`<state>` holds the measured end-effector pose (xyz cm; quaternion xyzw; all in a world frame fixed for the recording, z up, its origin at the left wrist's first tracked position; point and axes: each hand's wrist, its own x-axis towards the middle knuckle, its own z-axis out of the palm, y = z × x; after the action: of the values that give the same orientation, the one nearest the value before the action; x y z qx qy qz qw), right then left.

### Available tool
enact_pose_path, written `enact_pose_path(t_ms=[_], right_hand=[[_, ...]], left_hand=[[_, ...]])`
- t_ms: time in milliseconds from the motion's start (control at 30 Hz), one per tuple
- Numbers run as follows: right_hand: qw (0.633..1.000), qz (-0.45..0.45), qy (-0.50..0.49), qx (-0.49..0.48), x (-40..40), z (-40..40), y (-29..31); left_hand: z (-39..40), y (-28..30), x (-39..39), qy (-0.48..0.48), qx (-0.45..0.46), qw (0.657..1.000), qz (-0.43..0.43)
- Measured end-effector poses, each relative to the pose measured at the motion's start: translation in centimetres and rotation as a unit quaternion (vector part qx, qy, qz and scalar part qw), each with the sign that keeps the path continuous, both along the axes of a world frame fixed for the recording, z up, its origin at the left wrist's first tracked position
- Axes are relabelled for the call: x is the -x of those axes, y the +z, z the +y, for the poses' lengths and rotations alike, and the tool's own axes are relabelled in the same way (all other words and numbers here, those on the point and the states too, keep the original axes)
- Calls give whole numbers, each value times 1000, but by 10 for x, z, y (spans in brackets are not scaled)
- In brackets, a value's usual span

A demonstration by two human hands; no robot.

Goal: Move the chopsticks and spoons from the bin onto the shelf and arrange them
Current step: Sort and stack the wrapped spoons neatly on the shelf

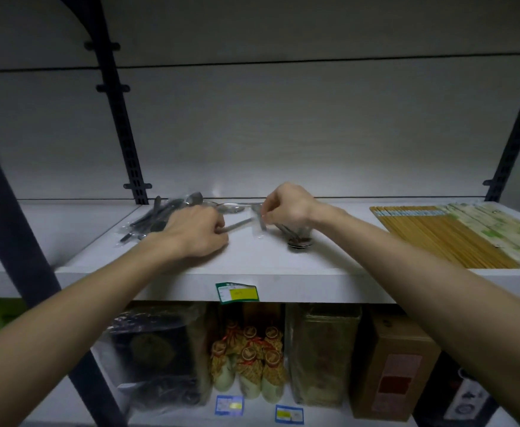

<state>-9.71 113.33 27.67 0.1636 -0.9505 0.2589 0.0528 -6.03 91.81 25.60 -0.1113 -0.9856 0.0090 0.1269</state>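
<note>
Both hands work on the white shelf board (191, 272). Left hand (195, 231): fingers curled, grip closed on the near end of a grey metal spoon handle in clear wrap (237, 224), knuckles resting on the board. Right hand (286, 208): raised a little above the board, thumb and fingertips pinching the top of a clear plastic-wrapped utensil (260, 221), which hangs down to the shelf between the two hands. Just right of and below the right hand, a stack of metal spoon bowls (299, 241) lies on the board, partly hidden by the wrist. Far left, against the back panel, a loose pile of dark-handled utensils in clear sleeves (157, 217) lies fanned out, just beside the left hand; shiny steel spoons (229, 206) lie along the far edge between the hands. Far right on the same shelf, a neat row of yellow wooden chopsticks (431, 238) lies side by side, running near to far, and right of it a row of chopsticks in pale green-printed paper sleeves (505, 232), touching the yellow row. A green and yellow price tag (237, 292) is fixed to the shelf's front edge. On the lower shelf stand a dark bagged package (157, 355), small gold-patterned pouches (248, 359), a gold wrapped box (322, 352) and a brown cardboard box (397, 371). Dark slotted metal uprights (120, 112) hold the shelving.
</note>
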Motion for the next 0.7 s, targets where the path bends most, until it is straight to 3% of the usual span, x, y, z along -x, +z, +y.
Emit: enact_pose_path(t_ms=[100, 300, 400, 533, 700], right_hand=[[999, 6, 23, -34, 11, -23, -4], [999, 36, 9, 0, 24, -22, -5], [999, 53, 11, 7, 29, -19, -8], [996, 83, -4, 33, 34, -19, -10], [998, 32, 23, -38, 44, -20, -15]], left_hand=[[-9, -1, 2, -8, -15, 1000, 0], [-3, 3, 1, -29, 63, 996, 61], [-6, 2, 5, -24, 50, 995, 84], [-18, 3, 8, -5, -19, 998, 65], [-24, 15, 2, 12, -3, 999, 30]])
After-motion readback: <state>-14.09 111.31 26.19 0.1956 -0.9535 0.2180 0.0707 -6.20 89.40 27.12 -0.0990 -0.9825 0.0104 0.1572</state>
